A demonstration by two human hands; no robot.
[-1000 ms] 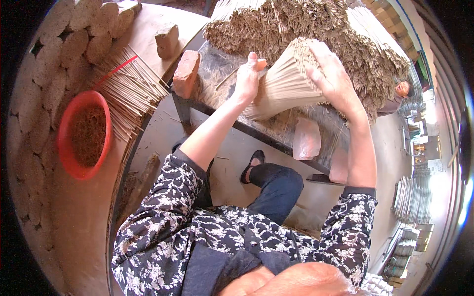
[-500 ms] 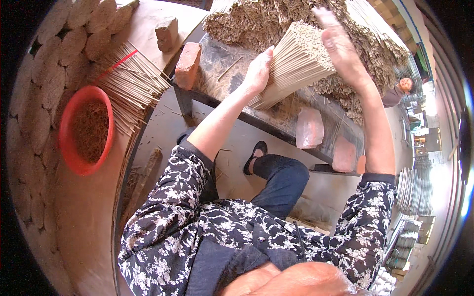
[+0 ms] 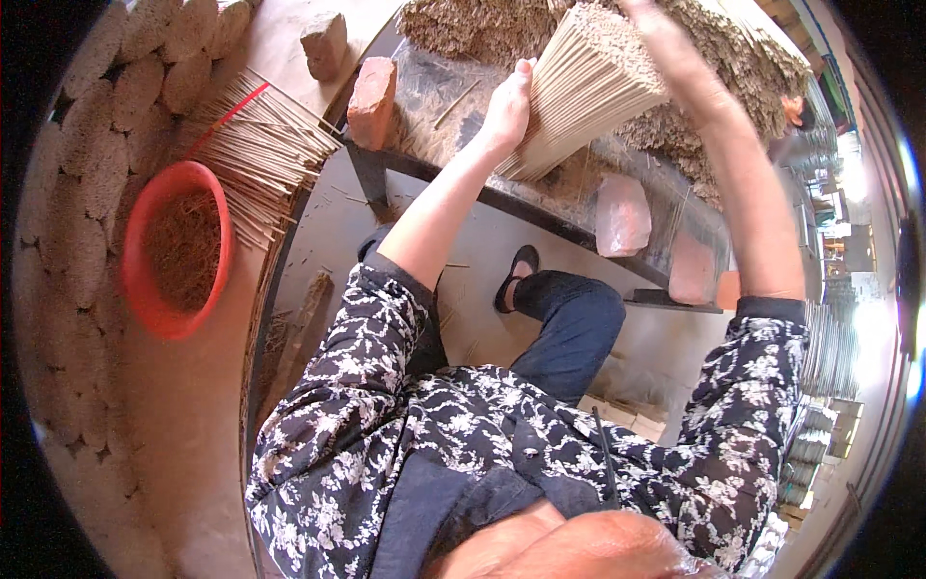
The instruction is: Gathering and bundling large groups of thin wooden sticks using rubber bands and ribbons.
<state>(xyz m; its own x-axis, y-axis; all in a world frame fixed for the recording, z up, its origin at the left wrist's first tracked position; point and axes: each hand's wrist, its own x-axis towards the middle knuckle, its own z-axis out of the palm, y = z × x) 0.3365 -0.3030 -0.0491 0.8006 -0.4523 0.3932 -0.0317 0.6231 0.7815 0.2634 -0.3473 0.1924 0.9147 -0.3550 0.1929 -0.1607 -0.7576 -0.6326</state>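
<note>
A bundle of thin sticks (image 3: 588,101) stood aslant near the front edge of the dark tabletop (image 3: 432,72), its wider, blunt end up and tipped to the right. The left grip (image 3: 508,111) was pressed along the bundle's left side, thumb pointing up; the fingers were hidden from me, so I could not tell how far they closed around it. The right grip (image 3: 666,43) was raised by the bundle's upper right rim, blurred and partly cut off from view, and I could tell neither whether it was spread nor whether it touched the sticks. Behind the bundle lay a great heap of similar sticks (image 3: 482,31). Left of the left grip were a loose stick (image 3: 455,104) and an orange brick (image 3: 372,103); to the bundle's lower right sat a pale wrapped block (image 3: 622,214), with a pinkish brick (image 3: 691,270) beyond it. Farther left, more sticks (image 3: 265,159) under a red strip lay next to a red bowl (image 3: 134,256) of brown scraps, near stacked round bundles (image 3: 92,125).
</note>
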